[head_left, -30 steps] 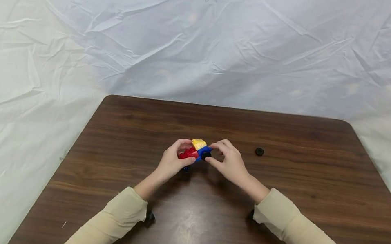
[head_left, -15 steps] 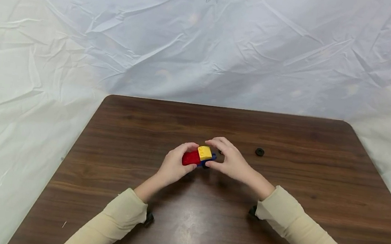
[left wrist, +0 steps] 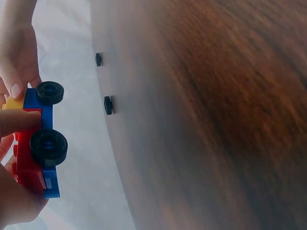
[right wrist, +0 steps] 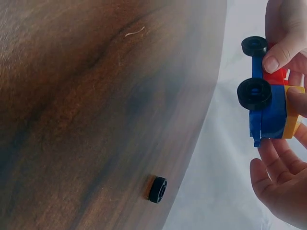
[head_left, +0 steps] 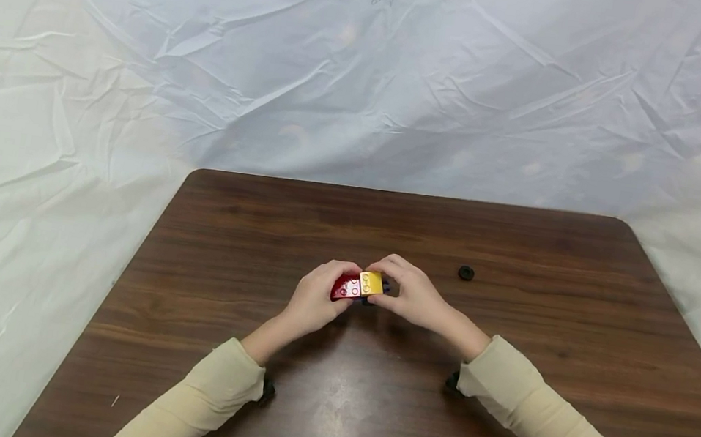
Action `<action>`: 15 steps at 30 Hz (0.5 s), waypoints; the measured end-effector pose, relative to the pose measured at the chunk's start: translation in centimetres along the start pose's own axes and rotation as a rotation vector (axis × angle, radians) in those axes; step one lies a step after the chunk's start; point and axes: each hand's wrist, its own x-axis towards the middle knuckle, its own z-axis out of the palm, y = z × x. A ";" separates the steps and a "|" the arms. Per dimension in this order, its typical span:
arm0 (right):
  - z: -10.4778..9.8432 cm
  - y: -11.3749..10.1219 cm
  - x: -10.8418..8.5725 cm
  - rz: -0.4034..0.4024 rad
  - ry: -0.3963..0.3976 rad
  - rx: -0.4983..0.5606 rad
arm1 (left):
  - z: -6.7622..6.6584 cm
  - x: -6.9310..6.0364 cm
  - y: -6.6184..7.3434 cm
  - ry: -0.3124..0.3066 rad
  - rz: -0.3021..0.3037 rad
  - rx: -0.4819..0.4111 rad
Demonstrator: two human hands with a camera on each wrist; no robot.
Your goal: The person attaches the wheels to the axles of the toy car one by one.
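A small toy car has a red part (head_left: 346, 287) and a yellow block (head_left: 371, 283) side by side on top. My left hand (head_left: 313, 298) grips the red end between thumb and fingers. The yellow end is pinched by my right hand (head_left: 414, 298). In the left wrist view two black wheels, one of them the larger-looking wheel (left wrist: 48, 147), sit on the blue base (left wrist: 51, 182). The right wrist view also shows the blue block (right wrist: 273, 112) under the yellow one, and a black wheel (right wrist: 254, 94) on this side.
A loose black wheel (head_left: 466, 273) lies on the brown table (head_left: 556, 275), right of my hands. Two loose wheels, a nearer one (left wrist: 108, 105) and a farther one (left wrist: 98, 59), show in the left wrist view. Pale wrinkled sheeting (head_left: 366, 102) hangs behind the table.
The car has turned from tilted, with a wheel facing up, to studs upward, and moved slightly right. My right fingers have closed in on the yellow block.
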 end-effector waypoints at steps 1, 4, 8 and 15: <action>0.0 0.0 0.0 -0.002 0.001 0.000 | 0.0 0.0 0.0 -0.001 0.000 0.002; 0.2 0.1 -0.2 -0.010 0.009 -0.003 | 0.0 -0.1 0.0 -0.002 0.001 0.001; 0.4 0.3 -0.5 -0.011 0.034 -0.031 | -0.2 -0.3 -0.3 0.005 -0.019 -0.038; 0.5 1.0 -1.2 -0.019 0.115 -0.080 | -0.6 -0.5 -0.9 0.010 -0.152 -0.153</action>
